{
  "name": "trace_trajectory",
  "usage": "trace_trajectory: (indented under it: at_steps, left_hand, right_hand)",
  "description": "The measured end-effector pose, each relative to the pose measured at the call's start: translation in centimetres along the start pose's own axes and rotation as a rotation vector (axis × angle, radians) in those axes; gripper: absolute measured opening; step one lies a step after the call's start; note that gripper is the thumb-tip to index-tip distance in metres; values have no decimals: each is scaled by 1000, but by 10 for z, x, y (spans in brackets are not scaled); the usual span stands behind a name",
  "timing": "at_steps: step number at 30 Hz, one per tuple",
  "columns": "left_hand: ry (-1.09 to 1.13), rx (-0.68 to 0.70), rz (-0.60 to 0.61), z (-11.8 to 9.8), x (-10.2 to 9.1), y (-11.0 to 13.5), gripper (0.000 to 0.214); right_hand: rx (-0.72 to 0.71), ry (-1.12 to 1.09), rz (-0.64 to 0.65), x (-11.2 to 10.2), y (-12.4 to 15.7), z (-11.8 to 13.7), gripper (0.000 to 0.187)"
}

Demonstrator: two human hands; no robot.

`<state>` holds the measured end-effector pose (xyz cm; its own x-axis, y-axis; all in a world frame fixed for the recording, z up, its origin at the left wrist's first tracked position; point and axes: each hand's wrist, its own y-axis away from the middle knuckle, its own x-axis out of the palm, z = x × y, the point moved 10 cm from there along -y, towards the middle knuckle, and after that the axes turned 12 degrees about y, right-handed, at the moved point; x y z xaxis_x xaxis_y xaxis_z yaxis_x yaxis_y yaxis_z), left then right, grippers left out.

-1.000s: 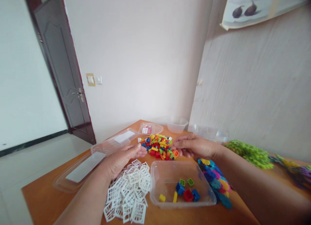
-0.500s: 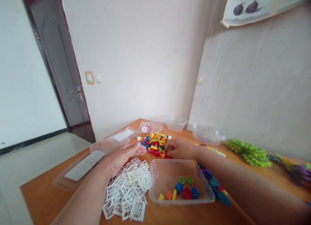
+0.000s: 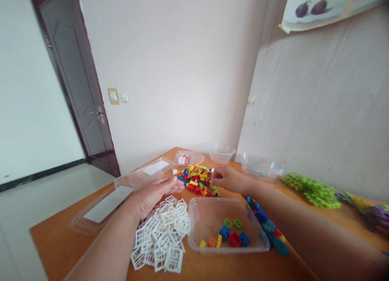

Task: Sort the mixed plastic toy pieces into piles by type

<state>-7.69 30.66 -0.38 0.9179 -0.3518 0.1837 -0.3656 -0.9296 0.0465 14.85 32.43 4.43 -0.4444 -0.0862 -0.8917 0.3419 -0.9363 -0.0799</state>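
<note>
A heap of small coloured building bricks (image 3: 196, 179) lies mid-table. At its left edge my left hand (image 3: 159, 191) rests with fingers stretched out and nothing visible in it. My right hand (image 3: 228, 179) is at the right edge of the heap, its fingers curled together; whatever is between them is hidden. Just in front of the bricks stands a clear plastic box (image 3: 194, 242) with several loose pieces in it, among them a red brick (image 3: 235, 239), a blue brick (image 3: 225, 232) and an orange brick (image 3: 212, 242). White lattice window pieces (image 3: 164, 236) are piled to the box's left, below my left hand.
Clear lids (image 3: 88, 228) lie along the table's left edge. Farther back are a labelled lid (image 3: 194, 158), a clear bowl (image 3: 222, 154) and clear containers (image 3: 263, 167). Green pieces (image 3: 310, 190) lie at right, and dark blue pieces (image 3: 267, 226) beside the box, under my right forearm.
My right hand has shifted slightly up and right, out to the heap's edge, uncovering green and orange bricks there. My left hand and the bricks in the box stay as they were.
</note>
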Motion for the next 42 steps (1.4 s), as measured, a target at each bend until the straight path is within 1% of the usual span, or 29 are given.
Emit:
trace_trajectory:
  at_steps: [2,3,5,7,9,12,14,15,19,22,26,28,32,37,42]
  left_hand:
    - [-12,1,2,0,0,0,49]
    - [-17,2,0,0,0,0,50]
    - [-22,3,-8,0,-1,0,50]
    - [-22,-1,-16,0,-1,0,51]
    - [-23,2,-12,-1,0,1,51]
    - [-30,24,1,-4,2,1,51]
    - [-38,28,2,-4,2,1,51]
    - [-42,27,-2,-4,2,1,52]
    - [-46,19,-3,-3,1,-1,53]
    - [-39,21,2,-3,1,-1,52]
    - [-38,24,-3,-4,1,0,50]
    - [-35,14,-2,-5,1,1,50]
    - [-33,-8,33,-9,8,5,52]
    - [-33,-30,18,-12,11,7,53]
    - [-27,-20,11,-13,11,8,52]
  right_hand:
    - [53,-224,-11,-10,5,-5,20]
    - [60,-337,4,-14,10,-4,23]
    - [31,-516,77,-20,21,6,27]
    - [-18,-604,186,-23,33,20,29]
    - [-32,-614,242,-23,41,26,31]
    - [-11,-483,195,-19,38,16,25]
    - [-21,-324,183,-9,31,7,17]
    - [-32,-243,193,-2,28,2,16]
    - [-70,-27,278,26,20,-11,35]
    - [-102,58,282,33,17,-13,41]
    - [-60,178,192,25,15,-19,33]
    - [-26,203,165,20,16,-22,28]
    - [8,177,176,15,19,-27,29]
    - [16,157,241,14,23,-32,24]
    - [33,213,186,7,23,-30,15]
